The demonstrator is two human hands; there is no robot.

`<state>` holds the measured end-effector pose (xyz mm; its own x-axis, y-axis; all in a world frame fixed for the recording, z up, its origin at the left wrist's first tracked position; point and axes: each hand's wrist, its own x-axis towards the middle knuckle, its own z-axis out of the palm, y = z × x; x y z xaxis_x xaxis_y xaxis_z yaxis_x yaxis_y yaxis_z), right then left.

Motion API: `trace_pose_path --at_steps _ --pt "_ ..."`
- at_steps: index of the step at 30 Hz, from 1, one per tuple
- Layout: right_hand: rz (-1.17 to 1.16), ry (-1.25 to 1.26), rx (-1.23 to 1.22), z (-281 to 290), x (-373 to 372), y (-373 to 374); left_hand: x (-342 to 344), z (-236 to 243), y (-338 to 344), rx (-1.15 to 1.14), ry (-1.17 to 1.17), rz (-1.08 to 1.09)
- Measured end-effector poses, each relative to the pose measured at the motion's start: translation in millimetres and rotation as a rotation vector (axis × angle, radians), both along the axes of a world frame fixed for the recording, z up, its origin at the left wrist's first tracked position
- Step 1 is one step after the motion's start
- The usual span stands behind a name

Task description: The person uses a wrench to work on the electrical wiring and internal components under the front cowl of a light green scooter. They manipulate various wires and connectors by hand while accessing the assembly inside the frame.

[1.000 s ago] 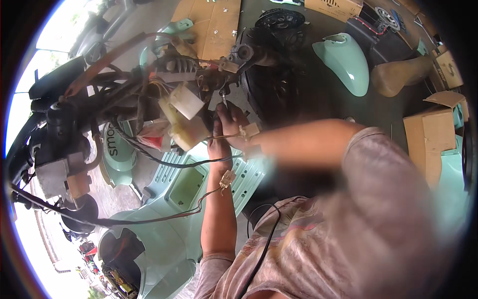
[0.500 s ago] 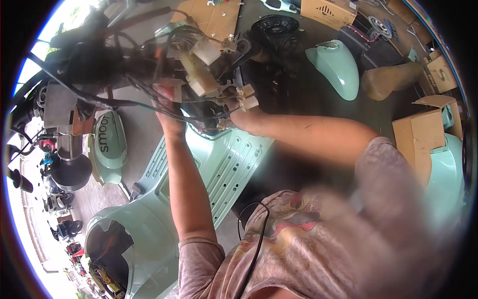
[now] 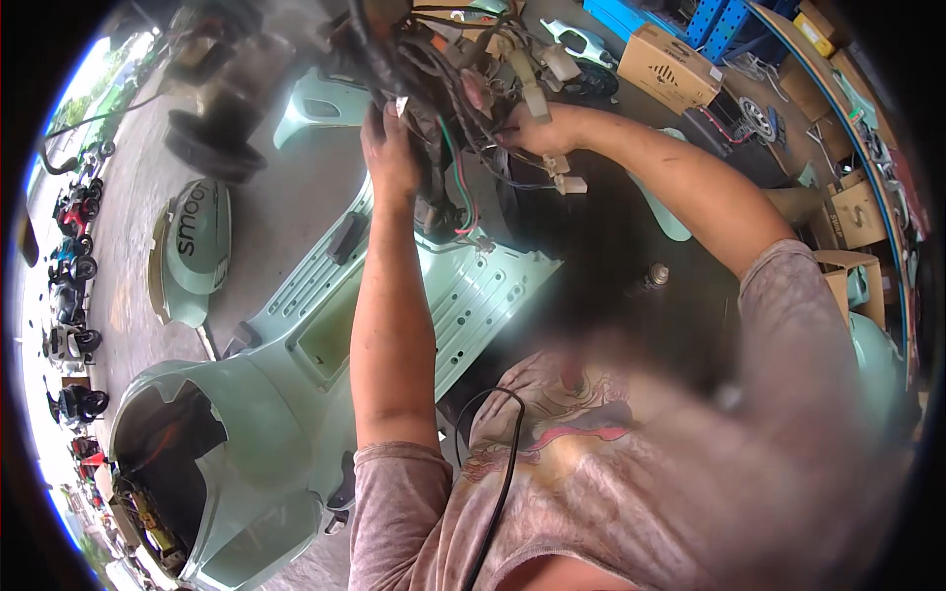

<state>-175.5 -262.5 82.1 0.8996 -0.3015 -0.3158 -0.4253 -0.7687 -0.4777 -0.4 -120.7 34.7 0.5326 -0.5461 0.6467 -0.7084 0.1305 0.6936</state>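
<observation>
My left hand point(image 3: 392, 153) is raised to a dark bundle of cables and frame parts point(image 3: 424, 118), its fingers curled on the bundle's left side. My right hand point(image 3: 540, 130) grips the wiring on the bundle's right, among pale plastic connectors point(image 3: 562, 182) and a pinkish part point(image 3: 478, 89); its fingertips are partly hidden. Green and red wires point(image 3: 458, 177) dangle between my forearms. Below them lies a mint-green scooter body point(image 3: 172, 379) with a perforated floorboard point(image 3: 463, 315). A blurred dark steering assembly point(image 3: 212, 148) hangs at the upper left.
A loose mint panel with lettering point(image 3: 194, 241) lies at left, with parked scooters point(image 3: 74, 345) beyond. Right are cardboard boxes point(image 3: 665, 69), a curved mint panel point(image 3: 670, 222), a wheel point(image 3: 757, 120) and a spray can point(image 3: 658, 276). Blue racking point(image 3: 705, 25) stands at the back.
Both my hands have moved up and apart, with the wiring bundle raised toward the top of the view. More of the floorboard and the racking now shows as the view has shifted.
</observation>
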Motion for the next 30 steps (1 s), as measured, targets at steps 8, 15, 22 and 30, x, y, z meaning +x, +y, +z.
trace_pose_path --at_steps 8,15,22,30 --pt "-0.061 -0.023 0.002 -3.5 -0.5 24.5 -22.9 20.6 13.6 -0.143 0.123 0.1" --pt "-1.285 -0.448 0.556 -87.9 24.6 120.3 -41.1 36.0 9.5 -0.168 0.273 0.089" --pt "-0.914 -0.659 1.342 -50.6 6.9 137.9 -22.9 26.9 21.0 -0.11 0.309 0.055" --pt "-0.543 -0.185 0.34 -19.3 -12.5 62.3 -27.3 28.8 15.7 -0.106 0.346 0.05"
